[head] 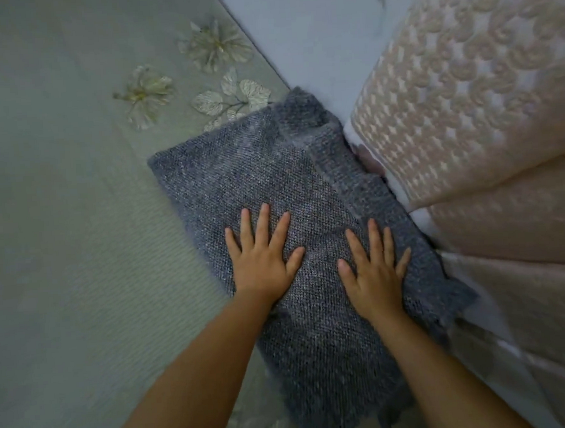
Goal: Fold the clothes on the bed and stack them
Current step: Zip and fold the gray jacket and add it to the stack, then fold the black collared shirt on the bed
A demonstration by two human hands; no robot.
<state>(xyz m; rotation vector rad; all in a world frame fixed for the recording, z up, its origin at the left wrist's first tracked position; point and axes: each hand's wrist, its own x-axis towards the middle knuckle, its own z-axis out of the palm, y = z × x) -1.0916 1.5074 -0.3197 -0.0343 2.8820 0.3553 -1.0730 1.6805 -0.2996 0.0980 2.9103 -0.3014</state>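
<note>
A grey-blue knitted garment [265, 168] lies folded into a long rectangle on the pale green bed cover [69, 210]. My left hand [260, 258] rests flat on its middle with the fingers spread and straight. My right hand [373, 267] lies flat beside it, fingers straight, close to the garment's right edge. Neither hand holds any cloth. The garment's near end runs down between my forearms to the bottom of the view, where its edge looks frayed.
The bed cover has embroidered pale flowers [211, 46] just beyond the garment. A pinkish patterned quilt [473, 103] is piled along the right, touching the garment's right side. A plain light surface [313, 30] shows at the top centre.
</note>
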